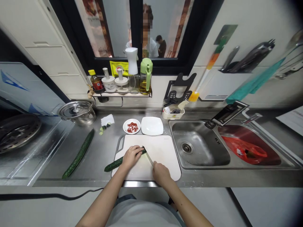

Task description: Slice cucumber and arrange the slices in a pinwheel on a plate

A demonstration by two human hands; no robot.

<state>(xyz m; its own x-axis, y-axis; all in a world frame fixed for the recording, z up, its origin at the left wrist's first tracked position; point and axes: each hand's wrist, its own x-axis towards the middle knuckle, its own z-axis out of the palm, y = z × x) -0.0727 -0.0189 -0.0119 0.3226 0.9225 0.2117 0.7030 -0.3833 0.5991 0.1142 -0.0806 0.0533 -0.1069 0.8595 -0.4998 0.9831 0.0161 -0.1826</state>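
Note:
On the white cutting board [163, 151] lies a dark green cucumber [115, 164], its left end reaching past the board's edge. My left hand [131, 156] is closed over it near its right end. In my right hand [161, 173] is the handle of a knife [149, 158], whose blade rests at the cucumber's right tip. A second, whole cucumber [79, 154] lies on the steel counter to the left. Behind the board are a bowl of small red pieces [132, 126] and a white square plate [152, 125].
A lidded steel pot [78, 112] stands at the back left, near cucumber end pieces [101, 130] and a white paper [107, 120]. To the right is a double sink [201, 145] with a red plastic bag [245, 149]. A rack [123, 94] of seasonings hangs below the window.

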